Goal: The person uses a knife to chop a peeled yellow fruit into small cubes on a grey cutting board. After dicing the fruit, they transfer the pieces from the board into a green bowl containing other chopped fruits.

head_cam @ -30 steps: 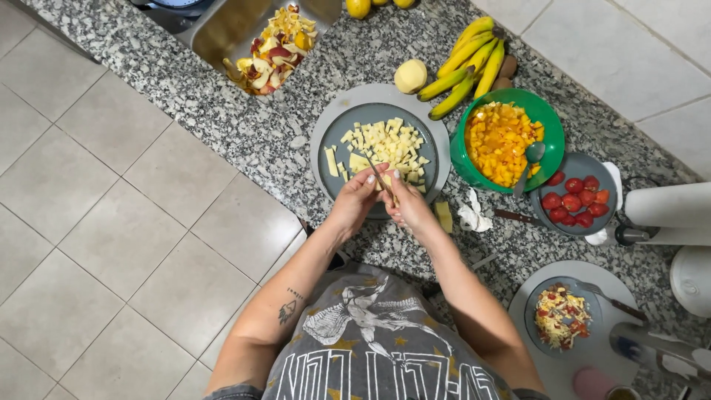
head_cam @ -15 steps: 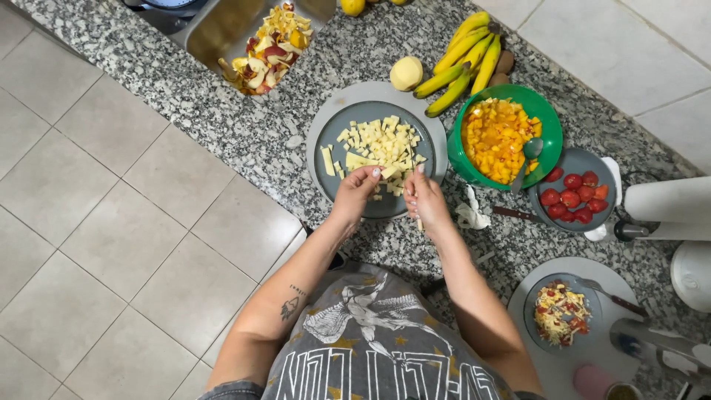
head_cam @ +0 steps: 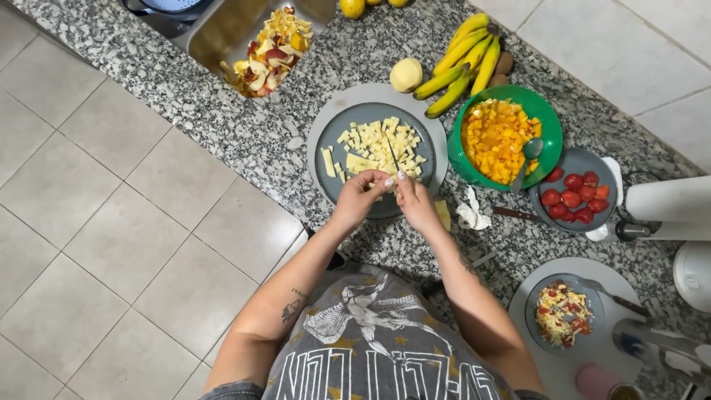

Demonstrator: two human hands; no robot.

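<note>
speckled granite counter [head_cam: 222, 126] across the top, tiled floor below. grey plate [head_cam: 335, 185] at the centre of the counter, heaped with pale yellow fruit cubes [head_cam: 378, 142]. right of the plate, green bowl of diced orange fruit [head_cam: 495, 141]; beyond that, grey bowl of strawberries [head_cam: 572, 194]. bunch of bananas [head_cam: 463, 59] above the green bowl, peeled whole fruit [head_cam: 406, 74] just left of it. tray of fruit peels [head_cam: 266, 52] up left of the plate. left hand [head_cam: 359, 198] over the plate's near edge, fingers curled on a small pale piece. right hand [head_cam: 416, 204] just beside, closed around a knife [head_cam: 392, 155], blade pointing into the cubes.
</note>
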